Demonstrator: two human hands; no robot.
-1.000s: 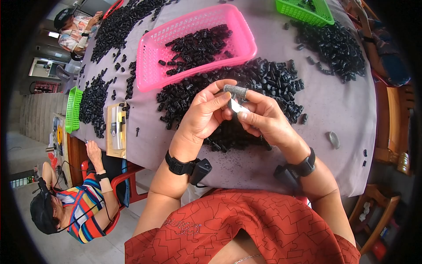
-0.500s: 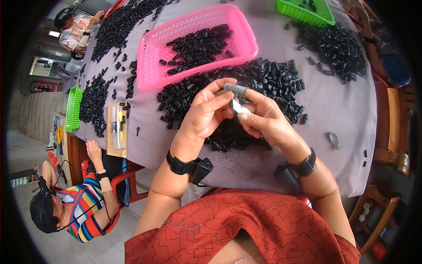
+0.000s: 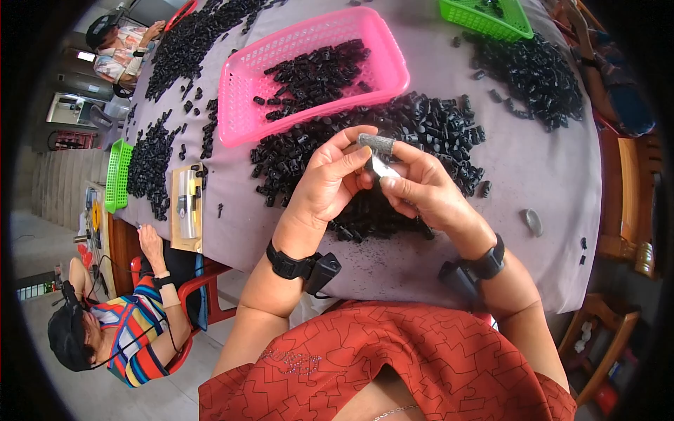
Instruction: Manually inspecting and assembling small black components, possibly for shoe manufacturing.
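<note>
My right hand [image 3: 425, 184] is closed, its thumb and fingers pinching a small shiny blade [image 3: 382, 168] that points up and left. A grey, rough-textured finger sleeve [image 3: 376, 144] covers the tip of its index finger. My left hand [image 3: 332, 168] is closed too, with its thumb tip against the sleeve beside the blade. Whatever its fingers pinch there is mostly hidden. Both hands hover close together over a large heap of small black cylindrical plastic parts [image 3: 439, 133]. Black crumbs are scattered on the cloth near the heap.
A pink basket [image 3: 235, 84] with black parts stands beyond the heap. Green baskets [image 3: 118, 175] stand farther off. A grey oval piece [image 3: 531, 222] lies at the right. Two co-workers sit at the left, beside more black heaps; another person's arm shows at far right.
My hands keep almost the same place and grip. The blade has tilted very slightly; nothing else has visibly moved.
</note>
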